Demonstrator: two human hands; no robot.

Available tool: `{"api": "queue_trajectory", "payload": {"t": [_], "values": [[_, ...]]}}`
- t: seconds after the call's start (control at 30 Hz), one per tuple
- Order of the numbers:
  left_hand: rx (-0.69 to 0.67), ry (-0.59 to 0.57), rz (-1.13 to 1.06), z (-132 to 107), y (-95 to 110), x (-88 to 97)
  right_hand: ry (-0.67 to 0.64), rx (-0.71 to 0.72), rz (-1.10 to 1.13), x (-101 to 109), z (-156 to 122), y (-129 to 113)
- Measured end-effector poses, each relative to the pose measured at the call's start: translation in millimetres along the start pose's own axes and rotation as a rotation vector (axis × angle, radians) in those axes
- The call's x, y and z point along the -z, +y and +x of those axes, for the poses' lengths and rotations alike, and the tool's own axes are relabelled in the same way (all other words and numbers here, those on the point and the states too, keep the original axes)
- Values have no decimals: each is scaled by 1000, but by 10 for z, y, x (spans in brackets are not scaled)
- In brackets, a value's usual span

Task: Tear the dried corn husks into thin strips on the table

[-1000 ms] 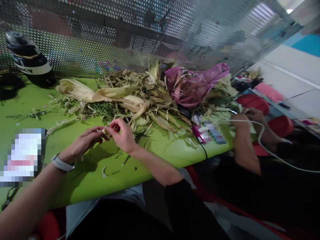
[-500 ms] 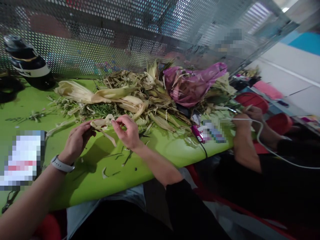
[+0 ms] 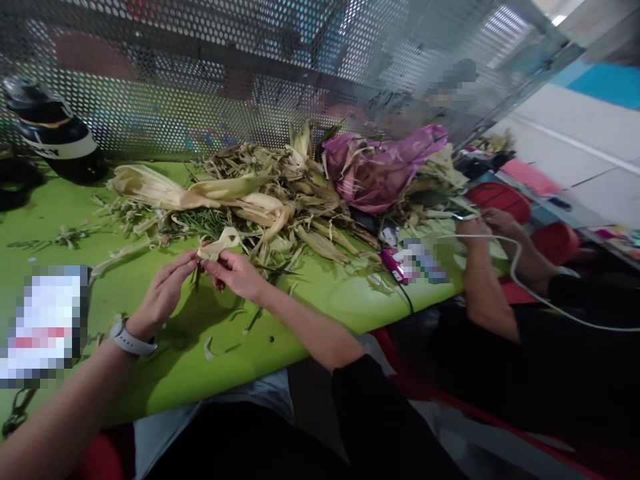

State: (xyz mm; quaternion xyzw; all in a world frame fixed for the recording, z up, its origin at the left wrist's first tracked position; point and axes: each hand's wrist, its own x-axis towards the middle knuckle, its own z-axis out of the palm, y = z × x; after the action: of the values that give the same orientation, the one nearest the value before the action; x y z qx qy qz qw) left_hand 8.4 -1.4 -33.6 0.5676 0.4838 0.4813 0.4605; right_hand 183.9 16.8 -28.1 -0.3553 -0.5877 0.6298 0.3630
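A pale, curled strip of corn husk (image 3: 220,245) is pinched between my two hands above the green table (image 3: 320,310). My left hand (image 3: 170,287), with a light watch strap at the wrist, is closed on the strip's left end. From the right, my right hand (image 3: 237,273) grips its lower edge, and the fingertips of both hands nearly meet. Just beyond lie larger corn husks (image 3: 240,200) on a heap of dry leaves and green sprigs (image 3: 207,223). Fingers beneath the strip are partly hidden.
A purple plastic bag (image 3: 375,170) rests on the heap. At left stand a dark bottle (image 3: 60,137) and a phone (image 3: 47,327). A pink device (image 3: 393,265) with a cable lies at right, near a co-worker's hands (image 3: 480,230). Behind rises a perforated metal panel (image 3: 200,73).
My right hand has moved down and left, closer to my left hand. The husk strip's hanging tail no longer shows, and the strip now curls upward between my fingers.
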Motion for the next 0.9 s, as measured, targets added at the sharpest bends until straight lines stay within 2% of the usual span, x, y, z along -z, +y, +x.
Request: {"api": "queue_trajectory", "payload": {"t": [0.1, 0.27, 0.37, 0.47, 0.57, 0.63, 0.73, 0.9], "values": [[29, -41, 70, -7, 75, 31, 72, 48, -7, 28, 0, -9], [-9, -61, 134, 4, 190, 44, 184, 96, -25, 49, -1, -43], [-36, -73, 189, 7, 205, 72, 206, 118, -43, 62, 1, -49], [-143, -44, 476, 0, 235, 111, 168, 130, -94, 77, -6, -49], [-305, 4, 800, -15, 290, 131, 119, 142, -247, 80, -27, -49], [-365, -15, 801, -25, 317, 128, 104, 180, -362, 74, -42, -53], [-358, -74, 708, -39, 313, 109, 70, 206, -503, 62, -59, -63], [-328, -8, 691, -40, 233, 64, 31, 146, -623, 51, -74, -88]]}}
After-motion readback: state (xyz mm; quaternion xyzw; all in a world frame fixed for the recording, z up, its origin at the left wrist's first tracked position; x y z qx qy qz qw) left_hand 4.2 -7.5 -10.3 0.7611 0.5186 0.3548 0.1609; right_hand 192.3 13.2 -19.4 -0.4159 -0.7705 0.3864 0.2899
